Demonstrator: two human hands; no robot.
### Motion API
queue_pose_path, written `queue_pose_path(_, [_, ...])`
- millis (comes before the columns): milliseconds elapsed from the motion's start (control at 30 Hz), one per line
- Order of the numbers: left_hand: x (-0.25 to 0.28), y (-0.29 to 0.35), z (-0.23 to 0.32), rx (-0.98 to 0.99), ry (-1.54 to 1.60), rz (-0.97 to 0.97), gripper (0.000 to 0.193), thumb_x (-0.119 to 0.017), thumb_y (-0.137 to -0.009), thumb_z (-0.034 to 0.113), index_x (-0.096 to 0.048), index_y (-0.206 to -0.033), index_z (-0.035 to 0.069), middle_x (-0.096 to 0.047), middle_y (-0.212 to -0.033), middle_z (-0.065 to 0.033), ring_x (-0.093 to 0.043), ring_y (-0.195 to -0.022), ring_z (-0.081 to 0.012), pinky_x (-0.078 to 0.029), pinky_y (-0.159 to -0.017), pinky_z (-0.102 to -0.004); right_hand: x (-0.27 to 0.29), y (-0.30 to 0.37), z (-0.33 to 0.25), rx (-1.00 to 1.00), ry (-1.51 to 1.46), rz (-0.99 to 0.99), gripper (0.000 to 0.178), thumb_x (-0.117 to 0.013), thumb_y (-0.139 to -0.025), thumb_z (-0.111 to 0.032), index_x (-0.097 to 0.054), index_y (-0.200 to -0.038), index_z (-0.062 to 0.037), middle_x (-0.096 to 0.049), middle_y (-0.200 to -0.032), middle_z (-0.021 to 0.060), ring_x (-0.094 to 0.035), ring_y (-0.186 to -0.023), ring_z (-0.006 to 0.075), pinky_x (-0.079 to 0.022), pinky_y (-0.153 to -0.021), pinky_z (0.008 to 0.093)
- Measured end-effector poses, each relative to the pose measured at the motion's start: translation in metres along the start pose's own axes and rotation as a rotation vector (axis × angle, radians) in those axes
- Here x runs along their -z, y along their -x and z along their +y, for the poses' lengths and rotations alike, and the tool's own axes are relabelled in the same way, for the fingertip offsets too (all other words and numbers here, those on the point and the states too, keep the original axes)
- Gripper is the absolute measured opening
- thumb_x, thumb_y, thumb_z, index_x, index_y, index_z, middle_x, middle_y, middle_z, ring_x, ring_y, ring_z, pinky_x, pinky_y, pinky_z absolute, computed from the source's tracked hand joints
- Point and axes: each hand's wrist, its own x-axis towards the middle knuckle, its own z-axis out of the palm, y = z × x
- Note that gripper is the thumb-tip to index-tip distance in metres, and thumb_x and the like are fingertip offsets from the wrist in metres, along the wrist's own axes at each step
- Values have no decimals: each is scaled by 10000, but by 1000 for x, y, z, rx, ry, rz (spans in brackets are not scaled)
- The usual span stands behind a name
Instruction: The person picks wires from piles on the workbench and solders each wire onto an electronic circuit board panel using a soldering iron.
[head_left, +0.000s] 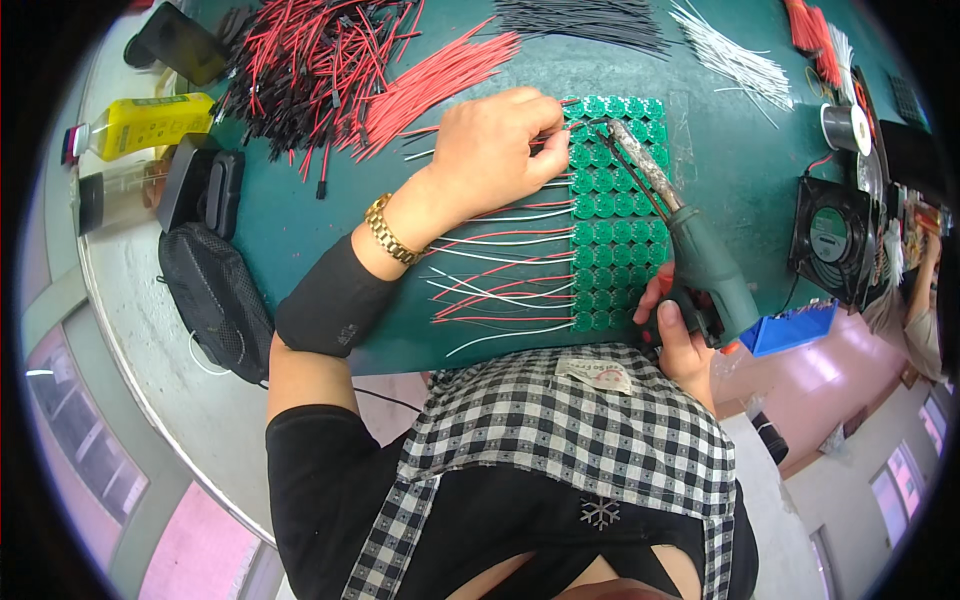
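A panel of small round green circuit boards (620,232) lies on the table before me, with red and white wires (510,238) running out from its left edge. My left hand (505,140) is closed in a pinch on a thin wire at the panel's upper left. My right hand (682,335) is wrapped round the handle of a green soldering gun (712,270). The gun's metal barrel slants up and left, and its tip is over the upper rows, close to my left fingertips. A thin dark tube runs alongside the barrel. The exact contact at the tip is too small to tell.
Piles of red wires (440,85), black wires (585,22) and white wires (735,58) lie at the back. On the right are a solder spool (846,128), a black fan (830,235) and a blue bin (790,328). A yellow bottle (150,125) and black mesh pouch (212,300) are left.
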Motion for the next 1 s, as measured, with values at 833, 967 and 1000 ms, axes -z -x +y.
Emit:
queue_pose_path(833, [10,-2,7,26,-21,-51,107,-651,-718,163,-584,-689,86,-591,-662,-41,-579,-551,-223,-436,-483,-328,13,-11,-16,194,-3,92,514,-606,-815,-278,-458,-1191,40,-559,-787,113,-541,-635,163,-464,-569,276])
queue_pose_path(967, [18,-7,15,9,-10,-41,113,-651,-720,163,-581,-691,79,-594,-670,-50,-584,-561,-238,-438,-488,-340,17,-17,-42,258,-24,117,507,-590,-831,-272,-443,-1196,47,-558,-792,119,-543,-606,162,-477,-565,263])
queue_pose_path(1000, [21,-9,18,9,-11,-53,111,-648,-725,162,-583,-700,76,-594,-675,-58,-585,-568,-247,-441,-494,-346,18,-18,-46,285,-33,114,509,-598,-830,-274,-445,-1192,51,-563,-795,119,-549,-596,163,-478,-556,256])
